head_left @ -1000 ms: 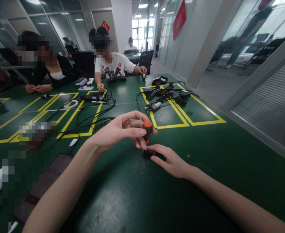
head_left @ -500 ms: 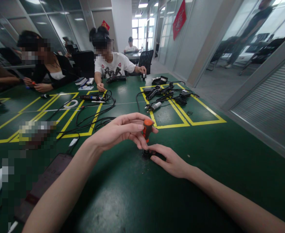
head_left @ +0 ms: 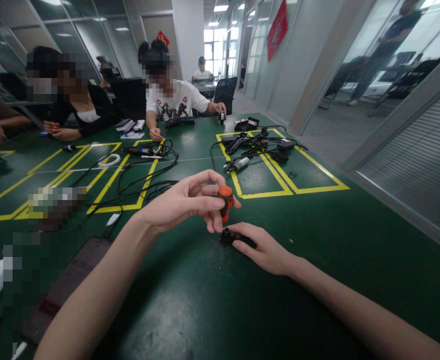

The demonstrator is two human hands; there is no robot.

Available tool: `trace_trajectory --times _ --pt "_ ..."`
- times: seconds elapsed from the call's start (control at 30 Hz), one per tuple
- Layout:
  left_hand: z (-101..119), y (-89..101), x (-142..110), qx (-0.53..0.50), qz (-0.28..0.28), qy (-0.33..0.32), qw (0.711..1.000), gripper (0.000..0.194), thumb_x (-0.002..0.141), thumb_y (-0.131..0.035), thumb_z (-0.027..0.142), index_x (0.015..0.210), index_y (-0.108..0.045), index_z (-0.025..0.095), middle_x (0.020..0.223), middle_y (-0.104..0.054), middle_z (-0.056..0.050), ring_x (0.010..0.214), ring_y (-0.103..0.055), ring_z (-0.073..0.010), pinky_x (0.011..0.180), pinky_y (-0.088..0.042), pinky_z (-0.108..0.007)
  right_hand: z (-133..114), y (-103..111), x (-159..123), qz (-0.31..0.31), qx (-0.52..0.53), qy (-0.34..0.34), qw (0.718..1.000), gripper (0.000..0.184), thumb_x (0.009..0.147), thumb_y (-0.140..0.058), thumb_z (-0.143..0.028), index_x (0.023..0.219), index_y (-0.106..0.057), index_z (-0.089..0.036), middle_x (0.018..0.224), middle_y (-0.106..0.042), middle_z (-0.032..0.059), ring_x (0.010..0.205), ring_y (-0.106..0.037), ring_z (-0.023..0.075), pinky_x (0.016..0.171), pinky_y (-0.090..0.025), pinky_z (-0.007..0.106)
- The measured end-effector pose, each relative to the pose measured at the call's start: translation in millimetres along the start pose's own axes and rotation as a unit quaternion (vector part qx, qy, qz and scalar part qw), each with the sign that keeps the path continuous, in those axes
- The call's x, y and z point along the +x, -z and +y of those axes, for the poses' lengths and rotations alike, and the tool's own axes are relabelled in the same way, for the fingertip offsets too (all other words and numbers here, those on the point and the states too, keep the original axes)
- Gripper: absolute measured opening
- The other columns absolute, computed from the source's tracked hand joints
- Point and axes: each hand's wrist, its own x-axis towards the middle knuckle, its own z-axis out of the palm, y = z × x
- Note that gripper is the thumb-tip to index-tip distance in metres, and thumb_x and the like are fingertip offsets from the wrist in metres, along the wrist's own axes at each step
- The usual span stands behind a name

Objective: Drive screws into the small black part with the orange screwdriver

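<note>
My left hand [head_left: 190, 202] is closed around the handle of a short screwdriver [head_left: 225, 200], grey-black with an orange end cap. It holds the tool near upright, slightly tilted, over a small black part [head_left: 226, 237] on the green table; the shaft is hidden by the fingers. That part has a round base with a short raised collar, and a dark arm running under my right hand [head_left: 263, 247]. Thumb and fingers of the right hand pinch this arm against the tabletop. A few tiny specks lie just in front of the base.
Beyond my hands, black tools and cables [head_left: 244, 142] lie within yellow tape outlines. A cabled tool [head_left: 143, 150] and white ring [head_left: 109, 160] lie left. A dark flat case [head_left: 72, 280] sits near my left forearm. Co-workers [head_left: 175, 100] sit across the green table [head_left: 317, 240].
The screwdriver has tilted and shifted slightly left with my left hand, and the collar of the black part shows more plainly. My right hand has stayed in place.
</note>
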Motion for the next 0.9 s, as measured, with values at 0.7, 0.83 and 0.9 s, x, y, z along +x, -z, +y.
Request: trace_trajectory --times 0.7,0.83,0.9 --pt "-0.4 -0.3 0.0 0.032 0.014 -0.008 0.999 0.032 0.085 -0.084 0.027 0.108 -0.065 0.015 0.103 -0.078 -0.009 0.060 -0.073 -0.0127 0.053 -0.056 -0.020 -0.8 0.0 0.3 0.001 -0.004 0.001 1.000 0.032 0.107 -0.052 -0.036 0.128 -0.066 -0.018 0.121 -0.076 0.0142 0.110 -0.072 0.0250 0.100 -0.058 0.043" --pt "0.5 1.3 0.4 0.017 0.005 0.007 1.000 0.037 0.086 -0.081 0.026 0.118 -0.070 0.011 0.098 -0.079 -0.010 0.065 -0.076 -0.0167 0.060 -0.060 -0.024 0.5 -0.9 0.3 0.007 -0.004 0.008 1.000 0.031 0.106 -0.053 -0.036 0.128 -0.066 -0.018 0.121 -0.076 0.0137 0.110 -0.072 0.0247 0.099 -0.058 0.042" --pt "0.5 2.2 1.0 0.006 0.002 0.013 1.000 0.036 0.087 -0.078 0.024 0.119 -0.072 0.009 0.096 -0.079 -0.011 0.066 -0.076 -0.0178 0.062 -0.061 -0.026 0.6 -1.1 0.3 0.008 -0.004 0.007 1.000 0.030 0.106 -0.053 -0.036 0.127 -0.067 -0.019 0.121 -0.076 0.0135 0.109 -0.072 0.0246 0.099 -0.059 0.042"
